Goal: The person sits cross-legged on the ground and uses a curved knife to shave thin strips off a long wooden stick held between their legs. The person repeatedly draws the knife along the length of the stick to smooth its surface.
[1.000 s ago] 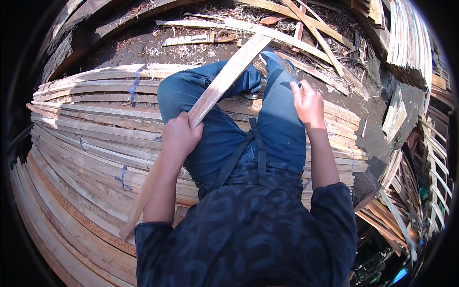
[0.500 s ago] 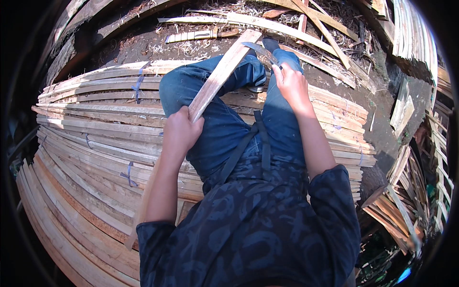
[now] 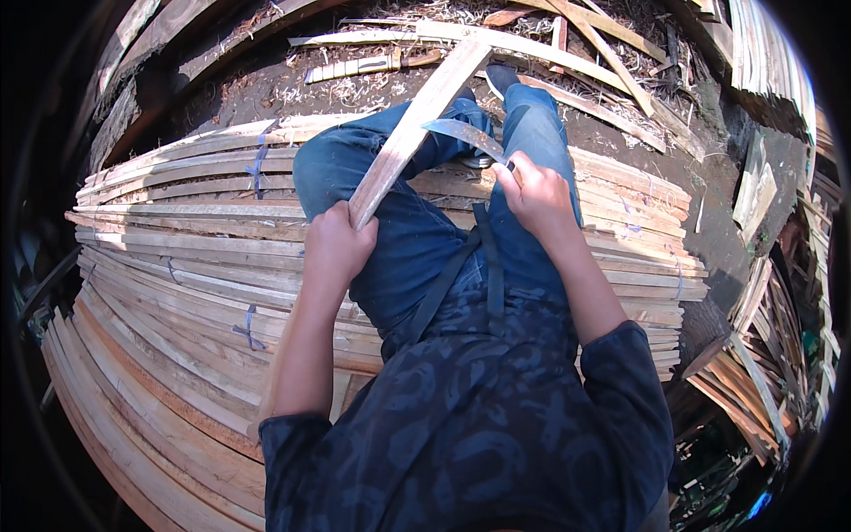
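Note:
My left hand (image 3: pixel 340 238) is closed round the near end of a flat wooden slat (image 3: pixel 415 133), which slants up and away to the right across my left thigh. In my right hand (image 3: pixel 537 191) is a sickle-like knife with a curved blade (image 3: pixel 470 136); my fingers hide its handle. The blade's tip reaches the right edge of the slat about midway along it. From this view I cannot tell whether the tip touches the wood.
Bundled wooden slats (image 3: pixel 195 235), tied with purplish string (image 3: pixel 250 328), lie under and beside my legs. A sheathed blade with a wooden handle (image 3: pixel 355 67) rests on the shaving-strewn ground ahead. Loose strips (image 3: pixel 612 71) lie beyond, and more slats (image 3: pixel 769 62) stand at the far right.
My right hand has drawn the knife back toward me, its tip moving from near the slat's far end to about its middle. My left hand keeps its hold on the slat.

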A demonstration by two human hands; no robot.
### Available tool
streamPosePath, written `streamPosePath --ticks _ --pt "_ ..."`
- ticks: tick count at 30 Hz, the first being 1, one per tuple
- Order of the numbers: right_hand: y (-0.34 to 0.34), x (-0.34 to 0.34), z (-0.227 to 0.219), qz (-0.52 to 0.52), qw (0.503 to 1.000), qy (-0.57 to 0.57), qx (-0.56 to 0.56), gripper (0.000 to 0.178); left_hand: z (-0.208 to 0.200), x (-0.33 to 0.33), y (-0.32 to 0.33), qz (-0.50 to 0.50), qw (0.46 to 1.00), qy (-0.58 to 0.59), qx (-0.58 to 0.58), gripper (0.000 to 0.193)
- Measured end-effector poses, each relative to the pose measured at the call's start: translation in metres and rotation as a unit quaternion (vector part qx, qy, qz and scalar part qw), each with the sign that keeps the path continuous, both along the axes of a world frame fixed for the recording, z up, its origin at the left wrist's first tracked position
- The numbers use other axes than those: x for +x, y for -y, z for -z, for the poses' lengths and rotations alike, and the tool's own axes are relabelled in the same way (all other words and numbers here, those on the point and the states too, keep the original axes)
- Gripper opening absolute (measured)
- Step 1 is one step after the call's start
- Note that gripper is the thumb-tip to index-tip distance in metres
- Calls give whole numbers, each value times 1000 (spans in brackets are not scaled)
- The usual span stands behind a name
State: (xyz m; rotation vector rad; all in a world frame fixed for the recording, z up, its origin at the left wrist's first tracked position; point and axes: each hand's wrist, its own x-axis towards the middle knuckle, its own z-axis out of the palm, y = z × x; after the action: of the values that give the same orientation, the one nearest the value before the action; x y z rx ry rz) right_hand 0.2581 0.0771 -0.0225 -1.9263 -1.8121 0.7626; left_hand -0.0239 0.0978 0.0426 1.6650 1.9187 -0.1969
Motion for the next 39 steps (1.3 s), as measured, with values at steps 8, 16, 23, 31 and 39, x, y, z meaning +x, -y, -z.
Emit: streamPosePath --ticks 8,16,23,31,39 --pt "-24 -8 18 -20 997 77 22 37 4 1 7 17 999 -31 22 38" --pt "-60 76 54 189 967 158 -59 47 8 5 15 48 995 -81 39 37" --pt "-26 36 -6 68 993 75 -62 38 15 8 13 44 993 -101 30 39" --pt "-21 4 16 5 997 50 -50 34 10 6 11 38 996 -68 47 37" --pt "-71 86 62 190 961 200 -29 46 11 6 14 50 994 -83 51 38"
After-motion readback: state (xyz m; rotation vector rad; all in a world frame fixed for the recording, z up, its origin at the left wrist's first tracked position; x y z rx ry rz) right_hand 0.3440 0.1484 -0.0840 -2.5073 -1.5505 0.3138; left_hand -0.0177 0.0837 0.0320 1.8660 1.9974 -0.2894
